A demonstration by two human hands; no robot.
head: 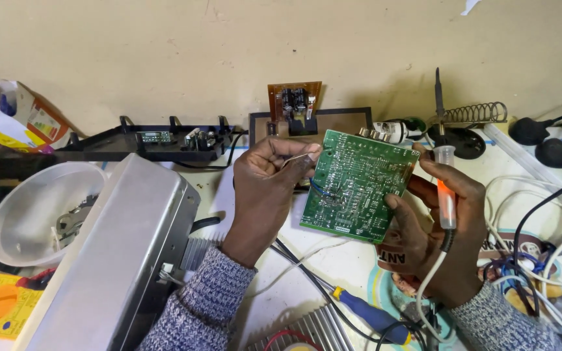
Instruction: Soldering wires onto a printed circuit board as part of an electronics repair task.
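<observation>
Together we steady the green circuit board [358,185]: left hand [269,188] pinching solder wire [298,158], right hand [440,227] clenching the soldering iron [446,195].

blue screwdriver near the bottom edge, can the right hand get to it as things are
Probably not at once: the right hand is full, gripping the green circuit board and an orange-handled tool. The blue screwdriver lies close below it among cables, with nothing covering its handle.

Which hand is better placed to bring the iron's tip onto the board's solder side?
Right, probably. The right hand grips the orange-handled soldering iron while propping the green circuit board. The left hand pinches a thin solder wire at the board's left edge.
</observation>
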